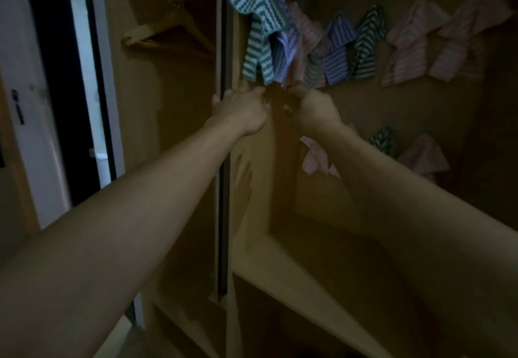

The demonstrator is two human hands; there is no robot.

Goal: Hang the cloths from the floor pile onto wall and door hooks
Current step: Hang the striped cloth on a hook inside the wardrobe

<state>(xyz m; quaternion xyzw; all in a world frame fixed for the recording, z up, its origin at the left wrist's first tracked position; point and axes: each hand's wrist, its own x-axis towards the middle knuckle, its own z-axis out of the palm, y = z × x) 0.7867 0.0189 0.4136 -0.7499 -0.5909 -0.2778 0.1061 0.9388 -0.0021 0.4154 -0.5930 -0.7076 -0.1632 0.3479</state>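
I see both arms stretched up toward the cloths hanging on the door. The green striped cloth [259, 25] hangs at twelve o'clock from my left hand [241, 111], its lower corners just above the knuckles. A blue striped cloth [283, 55] hangs just beside it, directly above the gap between the hands. My right hand [314, 108] sits at three o'clock from the left, near it. Both hands have their fingers curled toward the cloths' lower edges, but blur and dim light hide the fingertips; I cannot tell whether either grips fabric. More striped cloths [414, 41] hang along the wall at two o'clock.
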